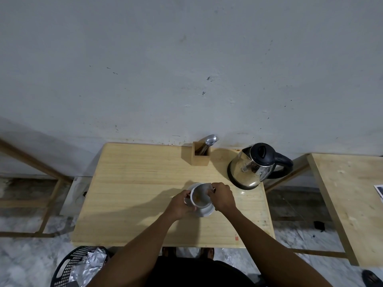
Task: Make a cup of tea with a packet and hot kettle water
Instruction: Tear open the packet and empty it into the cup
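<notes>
A white cup stands on a white saucer near the middle of the wooden table. Brownish powder shows inside the cup. My left hand grips the cup's left side at the handle. My right hand pinches a small silvery packet, tilted over the cup's far right rim. A steel electric kettle with a black lid and handle stands at the table's back right, apart from the hands.
A wooden holder with a spoon and a fork sits at the table's back edge by the wall. A black basket with crumpled foil wrappers stands on the floor at lower left. Another wooden table is on the right.
</notes>
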